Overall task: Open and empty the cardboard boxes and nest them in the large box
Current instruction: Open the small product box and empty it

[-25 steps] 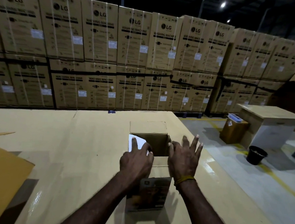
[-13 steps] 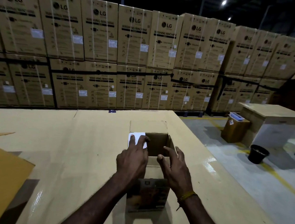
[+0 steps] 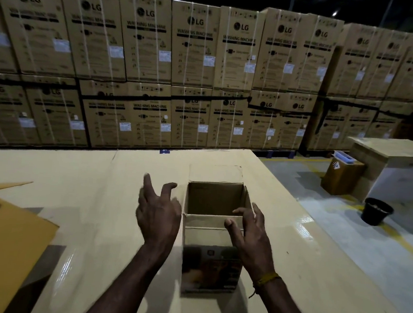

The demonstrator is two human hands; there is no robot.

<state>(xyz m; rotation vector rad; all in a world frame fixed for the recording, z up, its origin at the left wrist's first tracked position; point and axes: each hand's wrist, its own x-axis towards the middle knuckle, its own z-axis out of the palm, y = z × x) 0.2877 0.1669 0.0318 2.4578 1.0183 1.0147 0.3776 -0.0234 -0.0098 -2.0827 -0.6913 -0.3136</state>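
From the head camera: the white sheet that the left hand [image 3: 158, 217] touched a moment ago is gone. The small box [image 3: 212, 234] stands open on the table [image 3: 72, 194], seemingly empty. Both hands, right hand [image 3: 248, 237] too, hover open, holding nothing.

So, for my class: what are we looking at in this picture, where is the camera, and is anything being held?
There is no machine here. A camera worn on a person's head looks forward and down at their two bare hands. The left hand is open, beside a small cardboard box. The right hand is open at the box's right edge, near its rim. Neither holds anything. The box stands upright with its flaps open on a wide cardboard-covered surface. No contents are visible inside it. Stacked washing machine cartons fill the background.
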